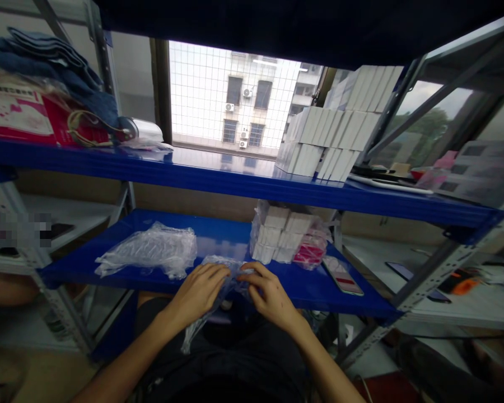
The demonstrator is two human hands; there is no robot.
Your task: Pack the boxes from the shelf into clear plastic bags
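A crinkled clear plastic bag (234, 279) lies at the front edge of the lower blue shelf, and one end hangs down over my lap. My left hand (201, 288) is closed on its left side, with the fingertips pointing inward. From the other side my right hand (271, 292) grips the same bag between bent fingers and thumb. Whether anything is inside the bag cannot be made out. Left of my hands rests a pile of clear plastic bags (155, 249). Behind my right hand stands a plastic-wrapped stack of small white boxes (277, 232), beside a pink packet (309, 251).
A phone (343, 277) lies at the right of the lower blue shelf (306, 291). On the upper shelf (218, 178) are stacked white boxes (331, 134), a red carton (73, 115) and blue cloth (54, 67). Metal uprights border both sides. Part of another person's arm (8, 291) shows far left.
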